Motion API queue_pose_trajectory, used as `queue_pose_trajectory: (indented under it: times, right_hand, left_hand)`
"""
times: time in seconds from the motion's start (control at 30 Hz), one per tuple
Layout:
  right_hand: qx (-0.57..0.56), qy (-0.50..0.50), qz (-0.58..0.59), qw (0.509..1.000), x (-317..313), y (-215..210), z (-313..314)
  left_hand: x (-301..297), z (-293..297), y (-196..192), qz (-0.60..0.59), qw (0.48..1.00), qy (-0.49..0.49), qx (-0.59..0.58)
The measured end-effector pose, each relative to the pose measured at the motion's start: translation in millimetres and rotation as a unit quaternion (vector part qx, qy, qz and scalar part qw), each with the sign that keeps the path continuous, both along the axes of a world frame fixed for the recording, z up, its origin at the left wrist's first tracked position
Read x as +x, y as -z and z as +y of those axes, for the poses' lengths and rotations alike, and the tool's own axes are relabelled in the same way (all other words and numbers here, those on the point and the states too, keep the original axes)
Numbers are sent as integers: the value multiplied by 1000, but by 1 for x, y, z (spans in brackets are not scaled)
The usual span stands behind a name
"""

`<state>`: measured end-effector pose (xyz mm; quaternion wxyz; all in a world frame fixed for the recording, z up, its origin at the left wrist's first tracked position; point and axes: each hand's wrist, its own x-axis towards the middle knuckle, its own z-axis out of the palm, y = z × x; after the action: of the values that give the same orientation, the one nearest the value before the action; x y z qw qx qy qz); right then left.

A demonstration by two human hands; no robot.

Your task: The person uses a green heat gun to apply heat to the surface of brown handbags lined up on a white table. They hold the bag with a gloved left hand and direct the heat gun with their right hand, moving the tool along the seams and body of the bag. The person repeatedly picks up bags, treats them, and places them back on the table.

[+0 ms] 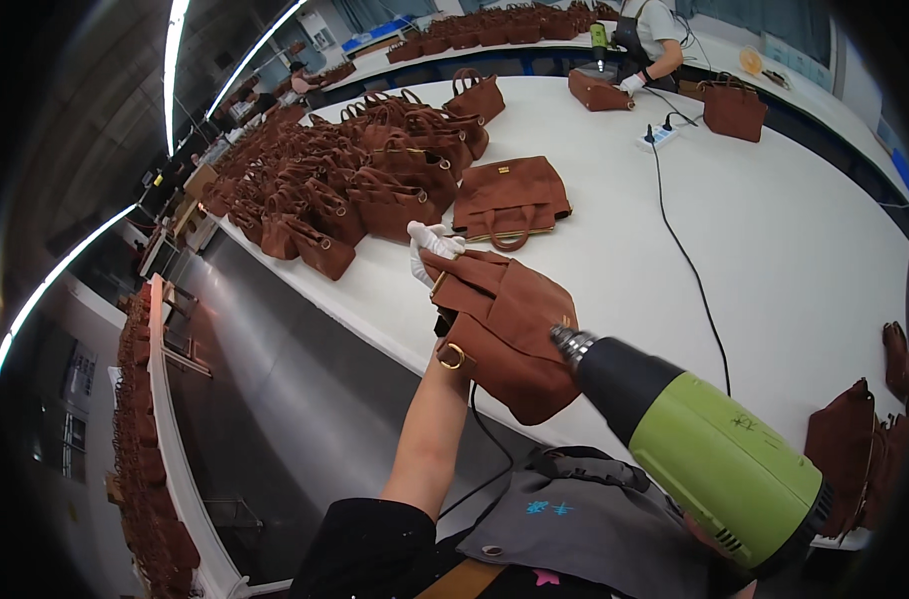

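Observation:
A brown leather handbag (509, 329) with a gold ring at its side is held up over the table's near edge. My left hand (434, 245), in a white glove, grips it at its top edge, the bare forearm passing behind the bag. From the right, a green and black heat gun (714, 439) points its metal nozzle at the bag's front, close to a small gold mark. My right hand (704, 536) is mostly hidden behind the gun's body; only a strip of skin shows, and the gun is held in the air.
Another brown bag (511, 200) lies flat just beyond. Many bags (374, 170) crowd the white table (624, 240) at left; more bags (844, 449) stand at right. A black cord (689, 265) runs to a power strip (664, 132). Across the table a co-worker (659, 45) handles a bag.

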<state>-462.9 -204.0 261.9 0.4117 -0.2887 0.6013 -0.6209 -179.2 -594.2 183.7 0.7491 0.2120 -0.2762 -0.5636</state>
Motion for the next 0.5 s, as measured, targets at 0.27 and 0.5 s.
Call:
queue_pose_trajectory:
  times: [0.27, 0.5]
  right_hand:
    - [-2, 18, 6, 1000, 3, -2, 4]
    - [0, 35, 5, 999, -2, -2, 12]
  left_hand:
    - [-11, -6, -19, -75, 994, -43, -62]
    - [-25, -10, -33, -159, 976, -87, -121]
